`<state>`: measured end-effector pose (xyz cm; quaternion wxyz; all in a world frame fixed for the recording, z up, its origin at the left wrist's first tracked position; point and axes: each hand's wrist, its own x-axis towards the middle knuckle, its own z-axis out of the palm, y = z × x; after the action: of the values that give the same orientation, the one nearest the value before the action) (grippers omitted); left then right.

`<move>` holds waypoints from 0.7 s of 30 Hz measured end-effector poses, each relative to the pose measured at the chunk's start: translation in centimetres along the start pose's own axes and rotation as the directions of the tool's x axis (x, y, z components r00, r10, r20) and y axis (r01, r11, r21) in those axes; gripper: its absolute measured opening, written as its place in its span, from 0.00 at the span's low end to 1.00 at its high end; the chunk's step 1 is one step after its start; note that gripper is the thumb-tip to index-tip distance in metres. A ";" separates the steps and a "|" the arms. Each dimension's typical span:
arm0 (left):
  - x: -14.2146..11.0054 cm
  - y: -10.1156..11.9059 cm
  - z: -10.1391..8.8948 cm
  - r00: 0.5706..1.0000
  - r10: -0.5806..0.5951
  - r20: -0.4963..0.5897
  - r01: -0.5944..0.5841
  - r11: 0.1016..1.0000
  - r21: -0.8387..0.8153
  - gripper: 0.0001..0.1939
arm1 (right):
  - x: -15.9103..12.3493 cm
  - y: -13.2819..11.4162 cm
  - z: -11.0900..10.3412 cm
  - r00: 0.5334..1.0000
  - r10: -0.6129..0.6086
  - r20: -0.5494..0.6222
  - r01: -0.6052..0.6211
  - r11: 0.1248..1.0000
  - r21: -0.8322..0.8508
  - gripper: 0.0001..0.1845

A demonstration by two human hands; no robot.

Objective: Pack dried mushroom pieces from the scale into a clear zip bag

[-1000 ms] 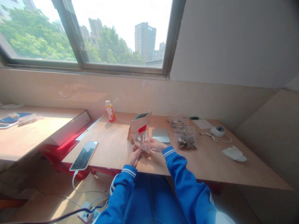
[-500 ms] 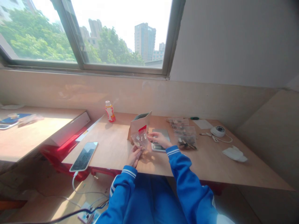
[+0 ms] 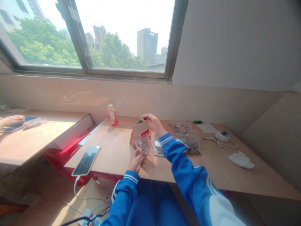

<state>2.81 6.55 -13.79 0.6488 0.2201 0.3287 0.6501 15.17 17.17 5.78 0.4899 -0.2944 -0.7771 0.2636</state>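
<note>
My left hand (image 3: 136, 160) is closed on the lower part of a clear zip bag (image 3: 146, 145), which has a small white label and some small pieces low inside. Behind that bag stands a brown paper pouch (image 3: 139, 129) with its top open and a red patch on its front. Over the pouch's mouth is my right hand (image 3: 152, 121), fingertips pinched on a small brownish piece (image 3: 143, 118) too small to name. A flat digital scale (image 3: 158, 147) lies on the table, partly hidden by my right sleeve.
Filled zip bags (image 3: 191, 141) lie in a row right of the scale. Beyond are a green pen (image 3: 198, 122), paper (image 3: 207, 128), a small white fan (image 3: 222, 135) and a crumpled white wrapper (image 3: 241, 159). Leftward are a bottle (image 3: 112, 116) and a cabled phone (image 3: 86, 160). Another person's hand (image 3: 13, 120) is far left.
My right hand has moved from over the scale, up and left to the paper pouch's mouth. My left hand still holds the zip bag. Another person's hand has come into view at far left.
</note>
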 end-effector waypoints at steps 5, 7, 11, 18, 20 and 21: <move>-0.1 -0.1 -0.1 1.000 -0.001 0.022 0.001 1.000 0.029 0.20 | -0.9 0.8 0.0 0.998 0.012 0.056 -0.013 1.000 0.027 0.12; -0.1 -0.1 -0.1 1.000 0.000 0.020 -0.001 1.000 0.030 0.20 | -1.1 0.5 -0.4 0.993 0.030 0.116 -0.032 0.999 0.019 0.12; -0.1 0.0 0.0 1.000 -0.004 0.024 0.002 0.999 0.043 0.18 | -1.4 0.3 -0.7 0.988 0.043 0.149 -0.037 0.998 -0.045 0.11; -0.4 0.3 0.2 0.999 -0.006 0.038 0.005 0.999 0.038 0.19 | -2.1 1.2 0.1 0.981 -0.007 0.194 0.055 0.969 -0.242 0.15; -0.3 0.2 0.2 0.999 -0.009 0.035 0.008 0.999 0.032 0.19 | -2.4 0.8 0.1 0.980 0.033 0.196 0.022 0.961 -0.274 0.16; -0.3 0.2 0.2 0.999 -0.009 0.034 0.008 1.000 0.026 0.19 | -2.7 0.5 0.1 0.982 0.039 0.187 0.014 0.961 -0.276 0.16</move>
<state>2.80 6.32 -13.50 0.6541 0.2385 0.3268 0.6391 16.11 15.58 3.81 0.3659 -0.3379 -0.8477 0.1829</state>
